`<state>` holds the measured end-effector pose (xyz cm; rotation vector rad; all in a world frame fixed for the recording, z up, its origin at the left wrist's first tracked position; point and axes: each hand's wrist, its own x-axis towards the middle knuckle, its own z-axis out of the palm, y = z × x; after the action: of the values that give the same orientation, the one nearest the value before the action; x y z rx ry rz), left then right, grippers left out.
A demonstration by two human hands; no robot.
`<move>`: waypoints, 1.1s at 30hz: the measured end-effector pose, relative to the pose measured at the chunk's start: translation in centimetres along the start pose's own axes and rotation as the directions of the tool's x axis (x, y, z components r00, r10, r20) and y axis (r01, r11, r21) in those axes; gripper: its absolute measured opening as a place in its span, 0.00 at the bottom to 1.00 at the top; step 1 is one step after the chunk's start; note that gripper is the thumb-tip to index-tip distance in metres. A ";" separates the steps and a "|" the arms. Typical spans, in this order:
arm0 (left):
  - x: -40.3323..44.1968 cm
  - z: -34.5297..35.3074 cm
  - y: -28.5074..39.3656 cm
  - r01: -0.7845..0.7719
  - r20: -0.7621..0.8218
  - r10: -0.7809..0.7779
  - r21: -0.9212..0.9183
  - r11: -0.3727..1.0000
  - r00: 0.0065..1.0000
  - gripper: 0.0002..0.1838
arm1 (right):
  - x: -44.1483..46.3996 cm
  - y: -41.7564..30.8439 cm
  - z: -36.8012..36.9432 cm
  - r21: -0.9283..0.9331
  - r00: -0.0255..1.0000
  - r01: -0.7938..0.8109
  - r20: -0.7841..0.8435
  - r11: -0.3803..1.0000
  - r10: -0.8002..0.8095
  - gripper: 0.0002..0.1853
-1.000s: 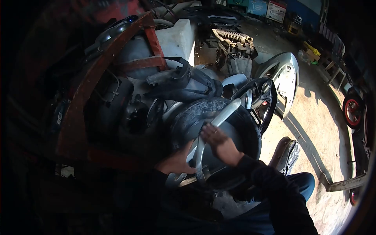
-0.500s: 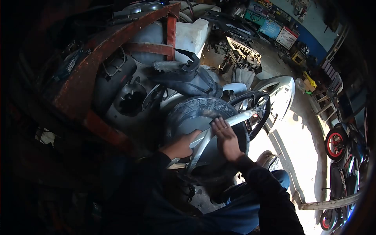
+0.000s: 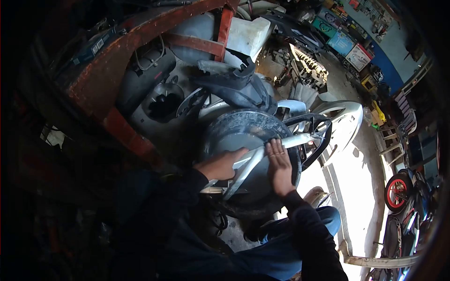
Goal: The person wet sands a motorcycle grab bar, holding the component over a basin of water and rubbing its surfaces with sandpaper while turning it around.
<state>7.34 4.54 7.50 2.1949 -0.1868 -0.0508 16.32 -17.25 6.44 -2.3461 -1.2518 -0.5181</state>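
Observation:
A silver forked part (image 3: 251, 167) lies slanting across a round black basin (image 3: 239, 122). Its upper arm reaches past the basin's right rim. Around its left arm my left hand (image 3: 221, 165) is closed, with the thumb side toward the fork. My right hand (image 3: 280, 169) lies flat against the upper arm, fingers stretched out and pointing up. What is under the right palm is hidden. Behind the basin rests a dark plastic cover (image 3: 239, 86), and a black curved frame (image 3: 323, 140) stands at the basin's right.
A red metal frame (image 3: 126, 42) runs along the upper left. A silver fairing (image 3: 351, 119) leans at the right, and a coil spring (image 3: 309, 63) lies farther back. Motorcycles with a red-rimmed wheel (image 3: 397, 193) stand at the far right. My bent knee (image 3: 328, 220) is below right.
The view has shifted and turned. The silver part now slants less steeply over the basin. My right hand has moved up along it and its fingers point more upward; my left hand still grips it.

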 end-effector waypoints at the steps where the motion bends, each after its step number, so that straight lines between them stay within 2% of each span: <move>1: 0.1 -0.4 0.1 0.071 0.056 -0.073 0.034 0.997 0.996 0.36 | -1.1 -1.0 -0.4 -0.002 0.975 0.179 0.132 0.984 -0.177 0.29; 2: 0.4 -0.3 0.0 0.101 0.088 -0.100 -0.010 0.995 0.991 0.38 | -2.5 -2.7 -0.9 0.015 0.903 0.354 0.254 0.935 -0.346 0.29; 3: 0.2 -0.4 0.3 0.096 0.104 -0.096 0.002 0.995 0.990 0.38 | -3.7 -4.2 -1.4 0.095 0.883 0.362 0.283 0.927 -0.374 0.29; 4: 0.0 -1.0 0.9 0.089 0.115 -0.091 0.021 0.996 0.989 0.39 | -2.5 -2.8 -1.8 0.112 0.848 0.440 0.275 0.891 -0.453 0.28; 5: -0.2 -1.1 1.6 0.110 0.097 -0.114 0.043 0.993 0.989 0.40 | -0.4 -1.1 -1.8 0.161 0.940 0.266 0.176 0.951 -0.292 0.28; 6: -0.3 -0.7 0.9 0.120 0.109 -0.124 0.040 0.992 0.986 0.40 | 0.4 -0.2 -1.6 0.231 0.991 0.071 0.095 0.970 -0.095 0.29; 7: -0.1 -0.5 0.0 0.080 0.080 -0.083 0.049 0.996 0.993 0.40 | -0.8 -1.0 -1.2 0.236 0.991 0.055 0.103 0.970 -0.081 0.29; 8: 0.4 -0.5 -0.4 0.033 0.040 -0.036 0.059 0.998 0.999 0.40 | -1.9 -2.4 -0.9 0.157 0.965 0.184 0.160 0.970 -0.209 0.29; 9: 0.5 -1.4 0.9 0.132 0.114 -0.131 -0.002 0.991 0.985 0.41 | -2.7 -3.6 -0.6 0.084 0.915 0.328 0.219 0.941 -0.338 0.29; 10: 0.5 -1.5 0.9 0.131 0.104 -0.131 0.005 0.991 0.986 0.41 | -3.3 -4.3 -0.4 0.020 0.845 0.468 0.282 0.884 -0.454 0.29; 11: 0.2 -1.2 0.6 0.086 0.093 -0.088 0.024 0.996 0.992 0.41 | -4.1 -4.5 -0.4 0.109 0.834 0.470 0.271 0.876 -0.481 0.29; 12: 0.2 -1.0 0.2 0.043 0.084 -0.047 0.044 0.998 0.995 0.42 | -1.6 -2.8 -1.3 0.113 0.796 0.546 0.239 0.830 -0.556 0.30; 13: 0.0 -0.8 -0.3 0.052 0.094 -0.056 0.045 0.998 0.994 0.42 | 0.8 -2.0 -1.9 0.180 0.927 0.328 0.128 0.927 -0.353 0.30; 15: 0.4 -0.5 -1.0 0.078 0.090 -0.081 0.043 0.996 0.993 0.42 | 0.8 1.5 0.3 0.173 0.996 0.078 0.023 0.982 -0.083 0.33; 16: 0.8 -0.6 -1.0 0.085 0.081 -0.088 0.043 0.996 0.993 0.42 | -2.8 1.4 3.9 0.419 0.997 -0.020 0.081 0.908 -0.016 0.32; 17: 0.8 -2.2 1.4 0.218 0.189 -0.207 -0.037 0.975 0.960 0.42 | -3.2 -1.5 2.0 0.202 0.952 0.235 0.147 0.951 -0.267 0.31; 18: 1.0 -2.3 1.0 0.216 0.182 -0.206 -0.033 0.976 0.961 0.42 | -3.0 -3.9 -0.2 0.000 0.840 0.490 0.267 0.872 -0.472 0.30; 19: 1.0 -1.8 0.4 0.157 0.168 -0.149 -0.034 0.987 0.974 0.42 | -3.0 -3.9 -0.4 0.070 0.830 0.499 0.248 0.864 -0.500 0.30; 20: 0.9 -1.4 -0.5 0.099 0.154 -0.093 -0.032 0.995 0.984 0.42 | -1.3 -2.2 -0.5 0.185 0.863 0.444 0.173 0.876 -0.474 0.29; 22: 0.8 -1.0 -1.0 0.109 0.102 -0.110 0.014 0.994 0.989 0.42 | 1.9 0.3 -0.1 0.168 0.992 0.119 0.018 0.979 -0.123 0.28; 23: 0.9 -0.9 -1.6 0.130 0.111 -0.129 0.001 0.992 0.985 0.42 | 1.7 0.7 0.4 0.030 0.984 0.167 0.062 0.986 -0.168 0.29; 24: 1.3 -1.0 -1.8 0.142 0.118 -0.141 -0.006 0.990 0.983 0.42 | 0.5 -1.7 -0.7 0.302 0.971 0.137 0.147 0.944 -0.188 0.27; 25: 1.3 -2.1 -0.5 0.216 0.199 -0.208 -0.018 0.976 0.958 0.42 | -1.3 -3.2 -0.4 0.216 0.936 0.273 0.165 0.937 -0.311 0.27; 26: 1.5 -2.0 -0.7 0.212 0.198 -0.205 -0.016 0.977 0.959 0.42 | -2.6 -4.2 -0.2 0.137 0.886 0.400 0.196 0.906 -0.421 0.26; 27: 1.6 -1.5 -1.3 0.163 0.168 -0.158 -0.017 0.986 0.973 0.43 | -0.6 -3.0 -0.7 0.136 0.858 0.464 0.179 0.875 -0.482 0.25; 28: 1.6 -1.1 -1.9 0.118 0.139 -0.114 -0.018 0.993 0.984 0.44 | 0.0 -0.5 1.4 0.059 0.933 0.325 0.143 0.944 -0.330 0.25; 29: 1.5 -1.3 -1.5 0.132 0.123 -0.131 0.001 0.991 0.984 0.46 | 0.8 -0.3 1.9 0.065 0.934 0.321 0.144 0.945 -0.328 0.25; 31: 0.8 -2.2 0.6 0.199 0.170 -0.192 -0.025 0.980 0.967 0.46 | 1.5 -0.5 1.3 0.131 0.989 0.129 0.050 0.983 -0.137 0.28; 32: 1.1 -3.1 1.2 0.250 0.192 -0.239 -0.034 0.968 0.952 0.47 | 0.1 -2.7 0.0 0.135 0.930 0.310 0.161 0.941 -0.330 0.27; 33: 1.1 -2.9 0.4 0.208 0.173 -0.195 -0.058 0.976 0.965 0.47 | -1.0 -3.6 0.0 0.135 0.888 0.413 0.158 0.901 -0.431 0.27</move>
<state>8.65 6.48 9.52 2.1266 -0.0523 -0.3503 12.74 -16.11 6.69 -2.0755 -1.8525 -0.3629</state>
